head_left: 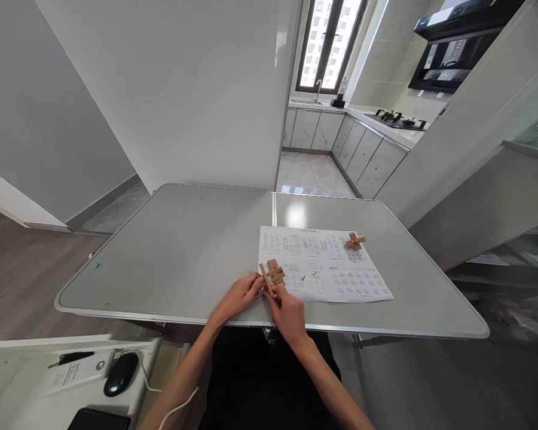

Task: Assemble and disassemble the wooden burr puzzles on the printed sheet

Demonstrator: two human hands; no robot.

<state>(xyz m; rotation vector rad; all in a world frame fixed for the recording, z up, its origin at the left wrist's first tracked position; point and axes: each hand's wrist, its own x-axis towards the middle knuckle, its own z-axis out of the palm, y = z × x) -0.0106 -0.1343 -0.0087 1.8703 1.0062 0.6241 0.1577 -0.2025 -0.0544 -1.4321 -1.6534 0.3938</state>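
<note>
A small wooden interlocking puzzle, made of crossed tan bars, is held just above the near edge of the grey table. My left hand pinches its lower left bar and my right hand grips it from below right; both hands are closed on it. A second, smaller wooden cross piece lies apart on the upper right of a printed instruction sheet, which lies flat on the table.
A tiny teal speck lies near the table's left edge. Lower left, a white unit holds a black mouse, a pen and a dark device. A white wall panel stands behind the table; a kitchen lies beyond.
</note>
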